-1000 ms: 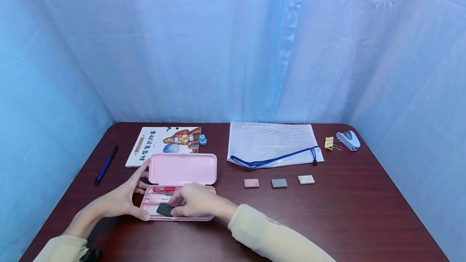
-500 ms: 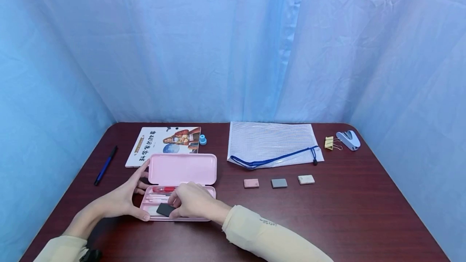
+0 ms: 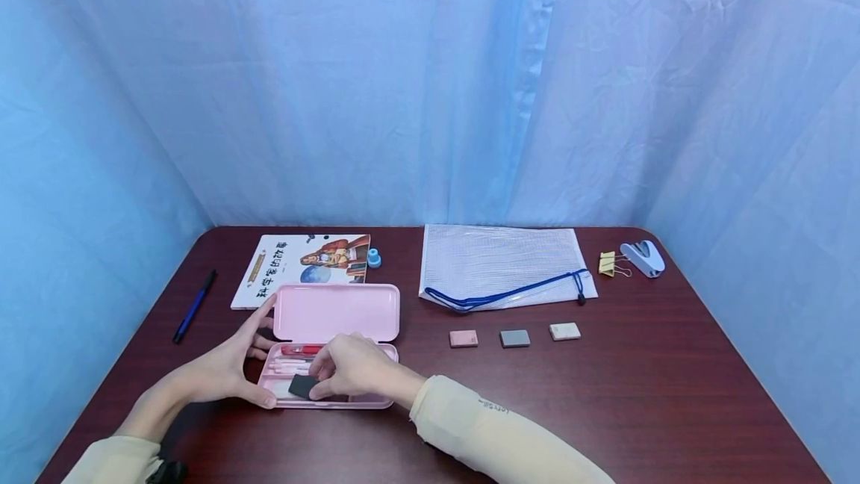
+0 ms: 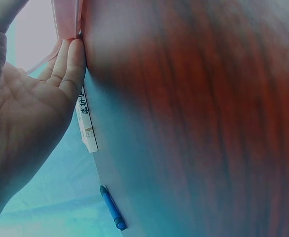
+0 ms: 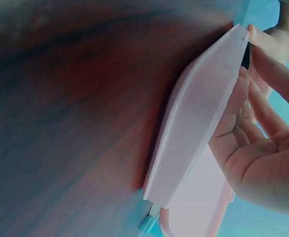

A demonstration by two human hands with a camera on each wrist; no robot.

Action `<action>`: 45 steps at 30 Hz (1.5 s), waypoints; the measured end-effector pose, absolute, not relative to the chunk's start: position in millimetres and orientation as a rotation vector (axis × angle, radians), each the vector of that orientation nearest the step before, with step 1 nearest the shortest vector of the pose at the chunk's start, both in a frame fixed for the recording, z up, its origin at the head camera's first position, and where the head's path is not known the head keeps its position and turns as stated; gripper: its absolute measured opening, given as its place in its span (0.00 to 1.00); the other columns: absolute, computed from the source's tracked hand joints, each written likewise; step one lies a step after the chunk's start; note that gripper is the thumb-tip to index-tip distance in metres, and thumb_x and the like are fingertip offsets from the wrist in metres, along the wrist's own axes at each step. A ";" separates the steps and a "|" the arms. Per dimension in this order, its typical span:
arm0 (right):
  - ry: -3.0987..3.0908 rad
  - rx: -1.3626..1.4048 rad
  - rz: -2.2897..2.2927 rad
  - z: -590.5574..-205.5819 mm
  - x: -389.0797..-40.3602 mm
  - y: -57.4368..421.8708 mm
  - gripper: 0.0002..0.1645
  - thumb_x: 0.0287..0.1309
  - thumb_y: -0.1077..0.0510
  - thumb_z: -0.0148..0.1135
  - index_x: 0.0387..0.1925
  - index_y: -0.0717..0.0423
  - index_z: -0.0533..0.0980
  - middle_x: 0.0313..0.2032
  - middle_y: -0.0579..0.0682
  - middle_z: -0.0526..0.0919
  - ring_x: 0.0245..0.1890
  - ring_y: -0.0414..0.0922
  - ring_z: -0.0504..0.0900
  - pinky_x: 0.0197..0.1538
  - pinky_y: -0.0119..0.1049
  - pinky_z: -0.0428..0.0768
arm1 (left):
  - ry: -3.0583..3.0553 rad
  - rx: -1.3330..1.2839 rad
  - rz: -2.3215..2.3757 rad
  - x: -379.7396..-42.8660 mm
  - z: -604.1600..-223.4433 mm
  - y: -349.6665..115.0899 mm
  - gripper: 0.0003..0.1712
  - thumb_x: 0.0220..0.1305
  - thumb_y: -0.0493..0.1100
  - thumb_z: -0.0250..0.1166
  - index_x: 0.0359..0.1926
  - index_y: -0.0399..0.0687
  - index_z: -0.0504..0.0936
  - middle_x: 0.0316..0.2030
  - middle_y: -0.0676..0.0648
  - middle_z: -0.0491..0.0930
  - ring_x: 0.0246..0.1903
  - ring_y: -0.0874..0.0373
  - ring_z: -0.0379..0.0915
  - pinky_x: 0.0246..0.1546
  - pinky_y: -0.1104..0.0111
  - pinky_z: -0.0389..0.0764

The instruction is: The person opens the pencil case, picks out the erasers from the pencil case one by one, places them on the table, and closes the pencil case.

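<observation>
An open pink pencil case (image 3: 336,312) lies at the left of the table with its lid tipped back. In its tray are a red pen (image 3: 302,349), pale pens (image 3: 289,366) and a white piece (image 3: 278,388). My left hand (image 3: 225,364) braces the case's left side, thumb at the front corner and straight fingers (image 4: 75,64) by the hinge. With thumb and fingers, my right hand (image 3: 356,372) pinches a black eraser (image 3: 302,386) inside the front compartment. The right hand hides the tray's right part and the eraser's right end.
Behind the case lie a booklet (image 3: 269,267) and a small light-blue cap-like piece (image 3: 374,258). A blue pen (image 3: 195,306) lies left. To the right are pink (image 3: 463,338), grey (image 3: 514,338) and white (image 3: 564,332) erasers, a mesh pouch (image 3: 497,260), a yellow binder clip (image 3: 607,264) and a blue stapler (image 3: 643,258).
My right hand and forearm have shifted slightly left, and the eraser has turned a little in its fingers. The left hand keeps its place on the case.
</observation>
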State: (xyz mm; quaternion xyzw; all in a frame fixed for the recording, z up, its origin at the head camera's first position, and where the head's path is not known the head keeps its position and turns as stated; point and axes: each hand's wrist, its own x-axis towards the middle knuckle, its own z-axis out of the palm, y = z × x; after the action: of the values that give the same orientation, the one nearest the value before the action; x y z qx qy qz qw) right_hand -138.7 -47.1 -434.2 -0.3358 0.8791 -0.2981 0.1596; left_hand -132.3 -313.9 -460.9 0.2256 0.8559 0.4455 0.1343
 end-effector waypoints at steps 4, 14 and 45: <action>2.496 -0.982 -0.855 -435.4 -139.7 -47.4 0.13 0.52 0.51 0.79 0.39 0.49 0.89 0.21 0.31 0.81 0.22 0.27 0.73 0.30 0.23 0.70 | 2.483 0.663 1.284 -132.3 -461.4 -314.0 0.82 0.44 0.45 0.85 0.81 0.57 0.28 0.65 0.36 0.58 0.54 0.48 0.74 0.52 0.68 0.78; 2.441 -0.962 -0.885 -436.6 -139.1 -47.7 0.14 0.53 0.53 0.79 0.41 0.51 0.88 0.23 0.34 0.84 0.21 0.27 0.76 0.30 0.23 0.72 | 2.487 0.663 1.284 -132.7 -460.8 -313.4 0.82 0.43 0.45 0.85 0.81 0.57 0.29 0.64 0.36 0.59 0.55 0.48 0.74 0.52 0.67 0.78; 2.048 -0.781 -1.390 -411.9 -160.6 41.6 0.09 0.61 0.60 0.71 0.43 0.56 0.87 0.31 0.46 0.87 0.23 0.42 0.83 0.29 0.40 0.85 | 2.477 0.656 1.291 -132.3 -459.5 -313.3 0.82 0.44 0.44 0.85 0.81 0.57 0.29 0.66 0.35 0.57 0.54 0.47 0.74 0.52 0.67 0.78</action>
State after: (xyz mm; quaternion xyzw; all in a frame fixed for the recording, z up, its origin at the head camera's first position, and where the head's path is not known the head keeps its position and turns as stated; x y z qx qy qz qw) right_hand -160.6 41.6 -411.9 -0.2899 0.7598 -0.5157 0.2697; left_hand -132.3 -313.3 -459.5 0.2264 0.8554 0.4457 0.1356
